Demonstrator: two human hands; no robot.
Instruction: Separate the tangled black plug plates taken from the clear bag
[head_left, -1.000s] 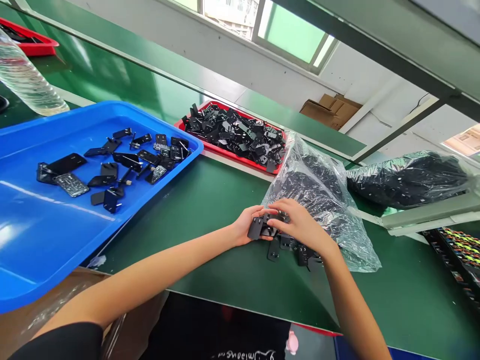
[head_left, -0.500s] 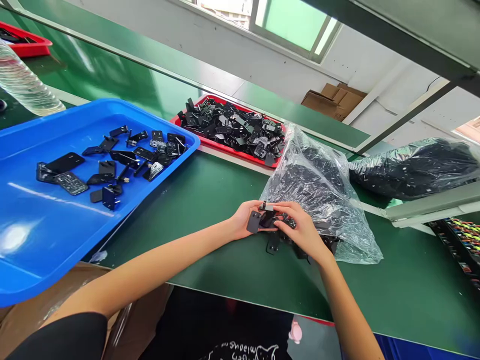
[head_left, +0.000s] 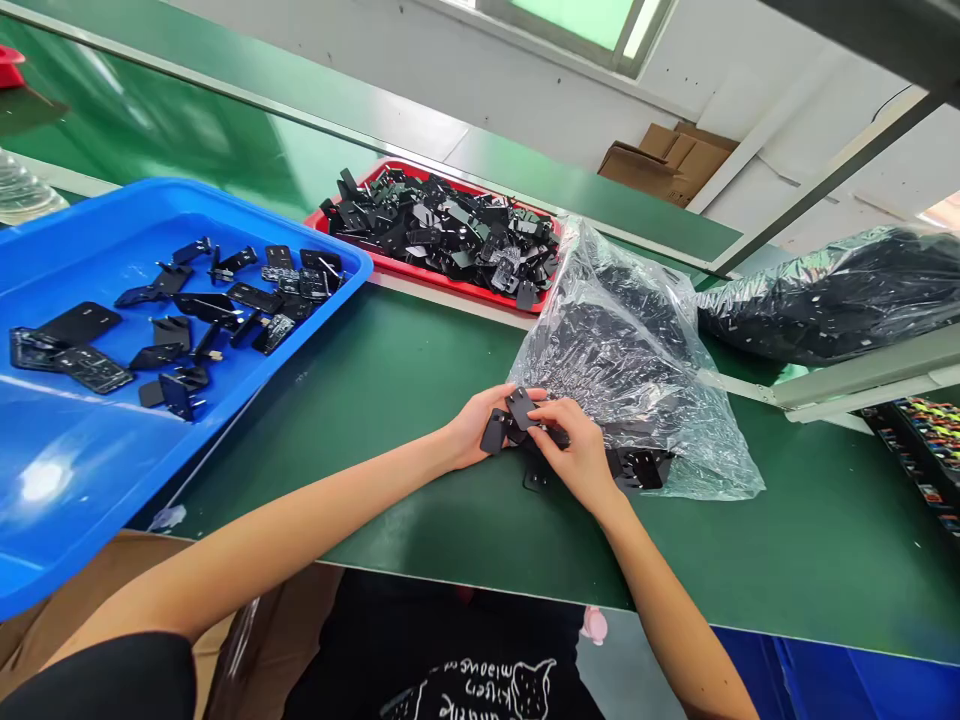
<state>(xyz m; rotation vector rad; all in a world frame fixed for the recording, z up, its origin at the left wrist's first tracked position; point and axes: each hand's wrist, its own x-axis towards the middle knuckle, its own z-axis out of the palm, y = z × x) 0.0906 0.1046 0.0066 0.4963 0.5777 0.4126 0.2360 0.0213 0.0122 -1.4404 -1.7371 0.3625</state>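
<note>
My left hand [head_left: 478,424] is closed around a few black plastic plug pieces [head_left: 493,432]; how many is hidden by the fingers. My right hand [head_left: 576,446] pinches the edge of one flat black plug piece [head_left: 520,406], its broad face turned up above the others. Just beyond and to the right of both hands lies a clear plastic bag [head_left: 615,350] full of dark pieces. Loose black pieces [head_left: 645,466] show at its mouth, and another black piece [head_left: 536,477] lies on the green table below my hands, partly hidden by the right one.
A blue tray [head_left: 67,480] with several scattered black plug pieces stands at left. Behind it, a red tray [head_left: 442,277] is heaped with similar pieces. A second filled bag [head_left: 832,300] lies at right near the metal shelf frame [head_left: 840,180]. A dark box [head_left: 911,450] holds colourful items.
The flat piece in my right hand has turned, its broad face now showing. Both hands shifted slightly left in the view, and the camera view also moved a little.
</note>
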